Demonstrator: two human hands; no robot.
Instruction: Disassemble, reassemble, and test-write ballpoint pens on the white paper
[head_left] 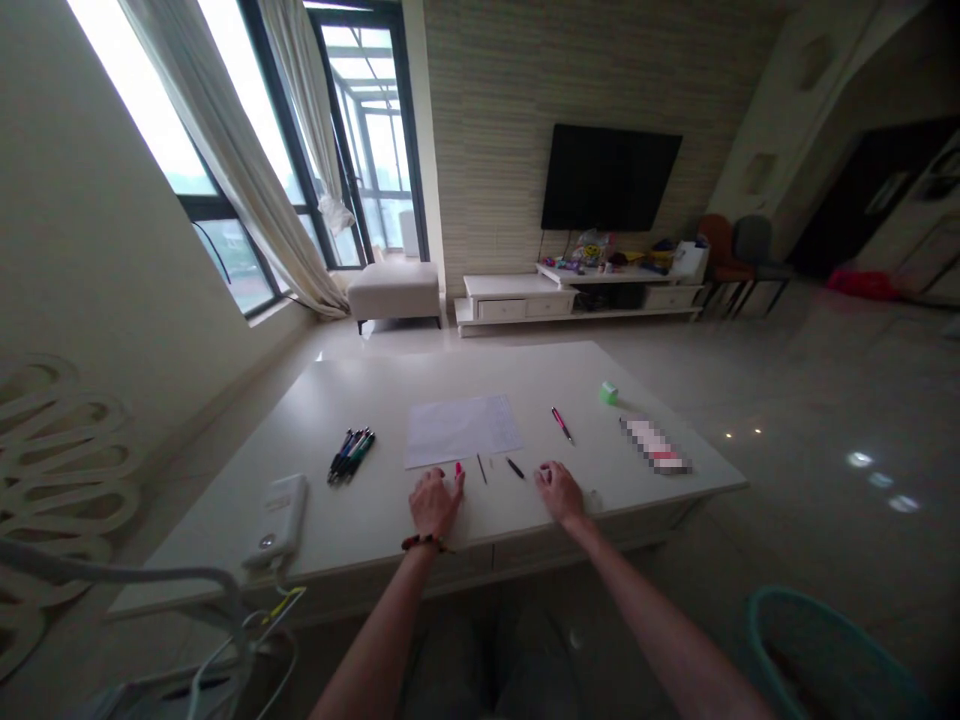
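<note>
The person's left hand (433, 500) is over the worktop (555, 370), a pink pen part (459, 468) at its thumb; whether its fingers grip it cannot be told. The right hand (559, 492) has curled fingers, their hold unclear. Between the hands lie a thin pen refill (481, 469) and a black pen part (515, 468), near the paper sheet (461, 430).

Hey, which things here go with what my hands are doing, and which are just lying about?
Probably part of it:
pink piece by your left hand
thin rod and black piece, between that and your right hand
pen bundle
pink pen

Seemingly just lying about:
green block
white device
</note>
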